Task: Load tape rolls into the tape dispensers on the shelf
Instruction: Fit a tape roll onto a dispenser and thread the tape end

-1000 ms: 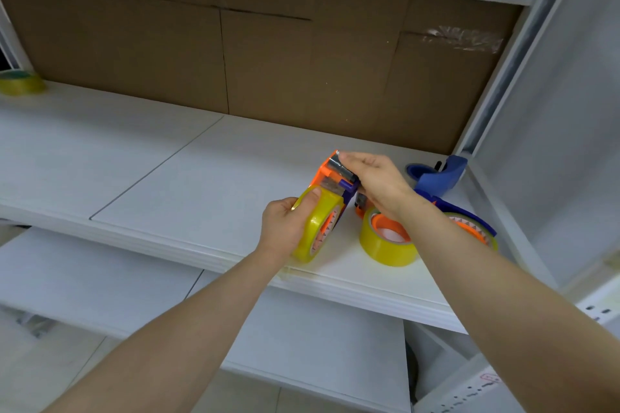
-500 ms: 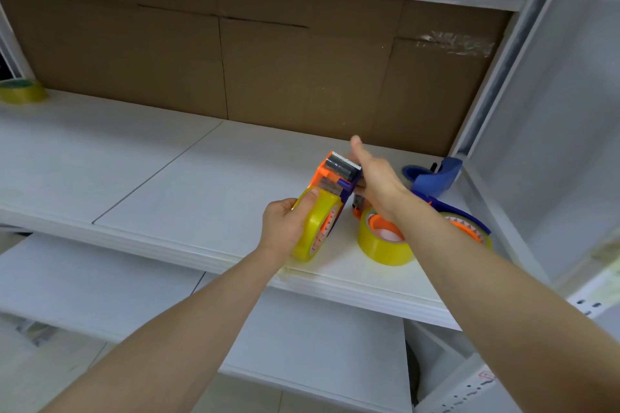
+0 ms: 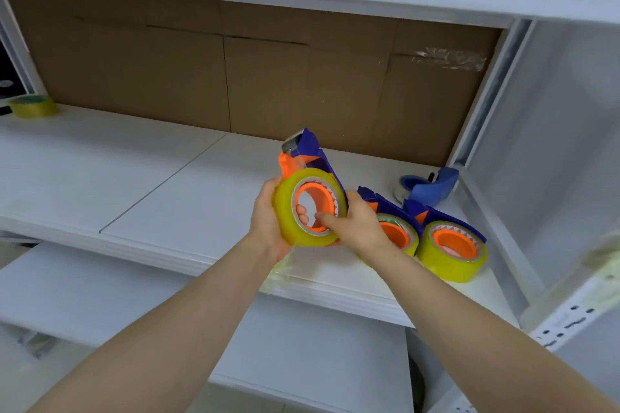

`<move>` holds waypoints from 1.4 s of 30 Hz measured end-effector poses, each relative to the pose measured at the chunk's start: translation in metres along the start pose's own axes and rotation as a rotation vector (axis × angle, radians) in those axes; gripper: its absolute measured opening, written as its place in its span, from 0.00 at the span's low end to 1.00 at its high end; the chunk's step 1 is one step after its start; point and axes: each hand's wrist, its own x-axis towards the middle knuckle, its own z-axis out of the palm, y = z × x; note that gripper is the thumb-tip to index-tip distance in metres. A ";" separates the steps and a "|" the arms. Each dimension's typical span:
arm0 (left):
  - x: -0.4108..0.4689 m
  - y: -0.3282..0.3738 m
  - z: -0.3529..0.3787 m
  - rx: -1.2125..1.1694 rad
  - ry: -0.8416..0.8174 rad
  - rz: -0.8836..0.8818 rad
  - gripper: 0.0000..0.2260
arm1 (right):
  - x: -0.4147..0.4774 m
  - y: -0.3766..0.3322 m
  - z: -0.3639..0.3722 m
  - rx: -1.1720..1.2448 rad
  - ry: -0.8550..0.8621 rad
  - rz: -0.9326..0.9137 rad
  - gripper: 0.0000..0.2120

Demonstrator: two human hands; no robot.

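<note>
An orange-and-blue tape dispenser (image 3: 307, 152) carries a yellow tape roll (image 3: 295, 214) on its orange hub, lifted above the white shelf (image 3: 167, 191). My left hand (image 3: 266, 218) grips the roll's left side, fingertips showing through the hub. My right hand (image 3: 355, 221) holds the roll's right side, thumb on the rim. Two more loaded dispensers lie on the shelf to the right: one (image 3: 397, 233) partly behind my right wrist, one (image 3: 451, 248) further right. An empty blue dispenser (image 3: 432, 188) sits at the back right corner.
A loose yellow tape roll (image 3: 32, 106) lies at the shelf's far left. Brown cardboard (image 3: 235, 77) backs the shelf. A white upright (image 3: 486, 94) and side panel close the right end. Another shelf (image 3: 302, 345) runs below.
The dispenser has been raised and turned so the roll's open face points at me. My right hand left the dispenser's top and now grips the roll's right side. The camera moved closer.
</note>
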 end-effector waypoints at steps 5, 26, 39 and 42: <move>-0.001 0.006 0.003 0.107 0.063 0.024 0.21 | 0.002 -0.005 -0.005 -0.163 0.093 -0.082 0.18; 0.024 0.016 -0.006 0.497 0.255 -0.057 0.15 | 0.037 -0.003 -0.008 0.010 0.053 0.111 0.23; 0.095 0.015 0.001 0.343 0.327 -0.145 0.23 | 0.068 0.028 -0.075 0.157 0.403 0.150 0.15; 0.118 0.011 0.009 0.308 0.302 -0.164 0.22 | 0.073 0.040 -0.092 0.166 0.460 0.207 0.14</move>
